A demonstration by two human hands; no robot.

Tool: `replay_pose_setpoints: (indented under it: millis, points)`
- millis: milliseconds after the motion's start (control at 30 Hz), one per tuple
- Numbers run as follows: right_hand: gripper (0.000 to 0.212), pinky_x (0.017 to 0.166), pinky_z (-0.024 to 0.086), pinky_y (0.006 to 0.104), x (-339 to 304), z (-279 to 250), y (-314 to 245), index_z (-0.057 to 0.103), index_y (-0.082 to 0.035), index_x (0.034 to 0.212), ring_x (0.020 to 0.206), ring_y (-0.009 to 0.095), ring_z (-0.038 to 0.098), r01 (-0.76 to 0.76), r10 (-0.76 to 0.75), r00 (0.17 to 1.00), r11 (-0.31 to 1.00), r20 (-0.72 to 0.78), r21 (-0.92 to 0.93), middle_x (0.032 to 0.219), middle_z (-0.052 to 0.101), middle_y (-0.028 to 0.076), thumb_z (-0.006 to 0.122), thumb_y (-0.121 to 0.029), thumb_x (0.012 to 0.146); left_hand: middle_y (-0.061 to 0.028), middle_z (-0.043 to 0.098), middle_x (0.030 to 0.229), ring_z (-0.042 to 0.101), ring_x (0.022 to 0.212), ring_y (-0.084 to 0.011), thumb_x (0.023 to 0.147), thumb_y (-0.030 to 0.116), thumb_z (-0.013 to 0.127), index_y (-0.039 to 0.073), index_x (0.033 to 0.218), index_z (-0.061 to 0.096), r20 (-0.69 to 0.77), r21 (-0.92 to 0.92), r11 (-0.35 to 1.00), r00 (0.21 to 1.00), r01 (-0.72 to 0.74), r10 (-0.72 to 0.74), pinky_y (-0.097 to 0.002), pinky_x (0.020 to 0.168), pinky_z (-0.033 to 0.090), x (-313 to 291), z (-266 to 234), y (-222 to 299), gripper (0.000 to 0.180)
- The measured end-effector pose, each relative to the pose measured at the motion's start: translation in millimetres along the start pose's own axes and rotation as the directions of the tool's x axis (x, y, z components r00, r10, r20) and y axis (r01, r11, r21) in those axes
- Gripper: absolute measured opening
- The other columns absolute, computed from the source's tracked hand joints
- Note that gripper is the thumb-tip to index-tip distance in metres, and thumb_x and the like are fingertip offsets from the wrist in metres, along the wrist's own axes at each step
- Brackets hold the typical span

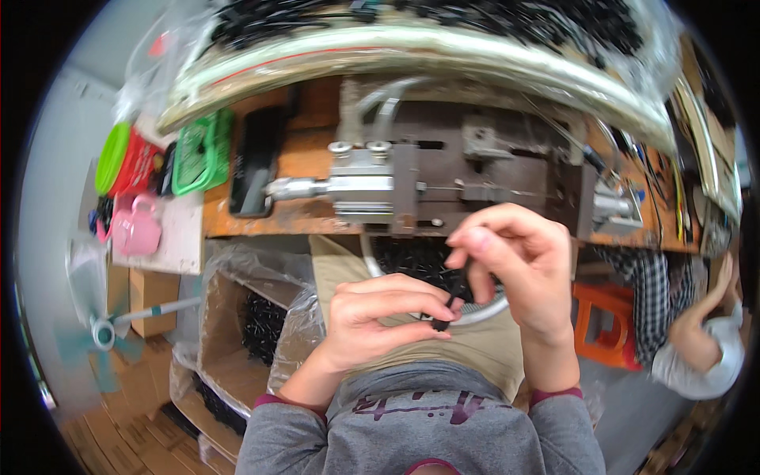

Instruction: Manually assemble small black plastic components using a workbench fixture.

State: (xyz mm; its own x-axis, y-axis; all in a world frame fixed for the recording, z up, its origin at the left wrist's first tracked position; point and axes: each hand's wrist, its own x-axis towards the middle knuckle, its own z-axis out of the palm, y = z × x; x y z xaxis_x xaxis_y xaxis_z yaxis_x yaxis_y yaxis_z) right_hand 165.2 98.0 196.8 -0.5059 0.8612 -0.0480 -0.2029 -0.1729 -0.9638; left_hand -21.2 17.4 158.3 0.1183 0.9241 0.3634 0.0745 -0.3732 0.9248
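Over my lap, just in front of the bench edge, a small, slim black part (454, 299) stands at a slant between my two hands. My left hand (381, 315) pinches its lower end between thumb and fingertips. At the upper end, the curled fingers of my right hand (518, 257) close round it, hiding that tip. The exact kind of part is too small to make out. Just beyond my hands sits a metal bench fixture (408, 186) with a silver cylinder (360, 188) on its left and a thin rod across its middle.
A padded ledge (396, 43) runs behind the fixture, heaped with black parts (546, 24). Left lie a dark phone (257, 162), a green basket (202, 150) and a pink cup (136, 228). Below are a plastic-lined carton (229, 324), a fan (103, 332) and an orange stool (598, 324). Another person (701, 356) sits right.
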Motion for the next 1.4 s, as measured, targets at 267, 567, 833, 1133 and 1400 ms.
replay_pose_setpoints:
  millis: [267,567,833,1133,1400]
  points:
    - [0.022,0.051,0.046,0.0209,44.1,45.7,-29.5,0.069,0.005,0.109,0.056,0.010,0.059,0.419,-0.428,0.890,0.904,-0.158,-0.087,0.091,0.072,0.015,0.060,-0.013,0.102,-0.0136,0.074,0.087,0.074,0.082,-0.0239,0.066,-0.002,0.087,0.000,0.090,0.077,-0.252,0.234,0.970,0.959,-0.071,0.131,-0.0308,0.077,0.060,-37.7,-48.7,32.0,0.025]
    - [0.023,0.054,0.043,0.0195,71.5,117.9,-43.0,0.071,0.005,0.115,0.062,0.007,0.055,0.600,-0.596,0.799,0.782,0.080,-0.165,0.096,0.068,0.007,0.066,-0.009,0.098,-0.0055,0.072,0.096,0.063,0.087,-0.0158,0.077,0.006,0.081,0.005,0.103,0.078,-0.636,0.734,0.590,0.645,0.336,0.424,-0.0304,0.082,0.048,-13.8,-203.2,-16.1,0.026]
    - [0.021,0.066,0.051,0.0234,189.2,198.4,-64.2,0.074,0.001,0.112,0.071,0.009,0.063,0.928,-0.944,0.282,0.221,0.174,-0.301,0.088,0.073,0.007,0.067,-0.013,0.098,-0.0103,0.071,0.111,0.067,0.090,-0.0184,0.079,0.009,0.082,0.005,0.126,0.068,-0.709,0.608,0.764,0.581,0.218,0.399,-0.0328,0.088,0.050,-0.9,-167.2,-0.5,0.049]
    - [0.017,0.072,0.051,0.0218,187.4,202.5,-109.5,0.075,0.000,0.108,0.076,0.008,0.064,0.695,-0.813,0.413,-0.009,0.410,-0.719,0.087,0.073,0.004,0.069,-0.011,0.096,-0.0187,0.071,0.114,0.070,0.075,-0.0186,0.072,-0.004,0.081,-0.004,0.125,0.064,-0.456,0.701,0.711,0.738,-0.045,0.497,-0.0304,0.077,0.054,-51.7,-90.3,24.6,0.056]
    - [0.011,0.057,0.041,0.0229,65.8,46.9,-41.1,0.070,0.000,0.094,0.066,0.010,0.053,0.715,-0.830,0.448,0.109,0.333,-0.691,0.078,0.065,0.005,0.070,0.007,0.085,-0.0059,0.074,0.090,0.066,0.075,-0.0193,0.076,-0.001,0.079,0.005,0.099,0.075,-0.285,0.775,0.591,0.711,-0.223,0.643,-0.0321,0.069,0.046,37.3,-104.1,28.2,0.024]
